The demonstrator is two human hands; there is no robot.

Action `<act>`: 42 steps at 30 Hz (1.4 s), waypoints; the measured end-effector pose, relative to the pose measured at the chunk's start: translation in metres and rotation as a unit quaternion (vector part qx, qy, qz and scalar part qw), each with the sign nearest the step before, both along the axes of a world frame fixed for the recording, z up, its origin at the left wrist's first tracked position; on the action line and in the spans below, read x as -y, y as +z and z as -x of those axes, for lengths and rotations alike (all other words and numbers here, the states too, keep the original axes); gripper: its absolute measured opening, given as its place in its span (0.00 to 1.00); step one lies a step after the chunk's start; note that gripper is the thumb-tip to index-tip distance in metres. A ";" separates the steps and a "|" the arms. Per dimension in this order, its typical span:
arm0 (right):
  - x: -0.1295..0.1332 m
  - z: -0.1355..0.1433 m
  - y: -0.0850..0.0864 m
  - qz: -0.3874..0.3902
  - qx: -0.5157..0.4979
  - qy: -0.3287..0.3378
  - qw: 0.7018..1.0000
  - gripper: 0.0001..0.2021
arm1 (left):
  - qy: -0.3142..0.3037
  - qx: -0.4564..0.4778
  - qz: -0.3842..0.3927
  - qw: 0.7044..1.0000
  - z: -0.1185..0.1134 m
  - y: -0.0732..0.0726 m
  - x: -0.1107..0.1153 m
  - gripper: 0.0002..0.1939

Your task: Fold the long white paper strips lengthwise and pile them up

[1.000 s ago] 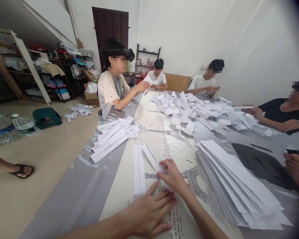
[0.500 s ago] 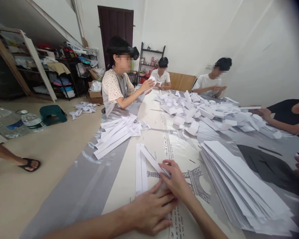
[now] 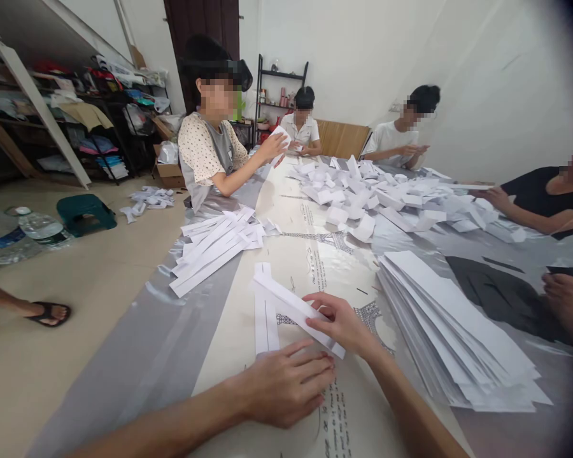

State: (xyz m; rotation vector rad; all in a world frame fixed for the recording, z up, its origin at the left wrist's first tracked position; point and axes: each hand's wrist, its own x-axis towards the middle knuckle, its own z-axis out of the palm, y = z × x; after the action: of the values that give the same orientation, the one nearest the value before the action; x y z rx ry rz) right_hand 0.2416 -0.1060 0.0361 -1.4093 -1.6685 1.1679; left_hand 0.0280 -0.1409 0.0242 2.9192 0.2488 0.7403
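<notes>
Before me a long white paper strip (image 3: 266, 321) with a dark line along it lies on the patterned table cover. A second, narrower strip (image 3: 286, 298), apparently folded lengthwise, slants across its upper end. My right hand (image 3: 341, 321) pinches this narrower strip near its lower end between thumb and fingers. Just below, my left hand (image 3: 289, 385) rests palm down with its fingers stretched out, close to the strip's lower end; whether a fingertip touches it I cannot tell. Further left sits a pile of finished-looking long strips (image 3: 214, 245). A thick stack of paper sheets (image 3: 453, 337) lies to the right of my hands.
A large heap of folded papers (image 3: 377, 191) spreads over the far right of the table (image 3: 138, 362). Several people sit around it, one at the left holding paper (image 3: 280, 137). On the floor stand a green stool (image 3: 86, 213) and plastic bottles (image 3: 42, 226).
The narrower strip has shifted so its upper end now crosses the lined strip, and its lower end has come out from under my left hand. My view has moved slightly.
</notes>
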 end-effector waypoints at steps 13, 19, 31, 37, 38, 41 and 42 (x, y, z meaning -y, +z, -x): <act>0.008 -0.005 0.005 -0.123 0.192 0.083 0.970 0.17 | 0.166 -0.043 0.468 0.867 0.105 0.047 -0.098 0.24; -0.004 -0.075 0.013 -0.309 0.291 -0.153 0.892 0.22 | 0.531 0.191 0.324 0.759 0.166 0.030 -0.140 0.25; -0.015 -0.181 -0.019 -0.193 0.410 -0.370 0.811 0.17 | 0.678 0.147 0.020 0.720 0.165 -0.005 -0.148 0.22; -0.008 -0.164 0.002 -0.160 0.359 -0.410 0.823 0.18 | 0.437 0.132 -0.002 0.890 0.129 0.000 -0.124 0.14; -0.006 -0.161 0.005 -0.161 0.350 -0.410 0.826 0.18 | 0.376 0.108 0.005 0.921 0.120 0.000 -0.118 0.14; -0.003 -0.156 0.009 -0.147 0.329 -0.406 0.840 0.16 | 0.269 0.026 0.024 0.963 0.096 -0.005 -0.102 0.17; -0.003 -0.157 0.008 -0.146 0.330 -0.405 0.840 0.17 | 0.252 0.000 0.032 0.967 0.091 -0.008 -0.098 0.18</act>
State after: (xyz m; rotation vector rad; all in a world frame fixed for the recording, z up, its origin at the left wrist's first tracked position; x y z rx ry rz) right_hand 0.3983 -0.1028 0.0440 -2.1236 -1.2846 -0.0727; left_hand -0.0631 -0.0426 0.0161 2.8107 1.0187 0.7699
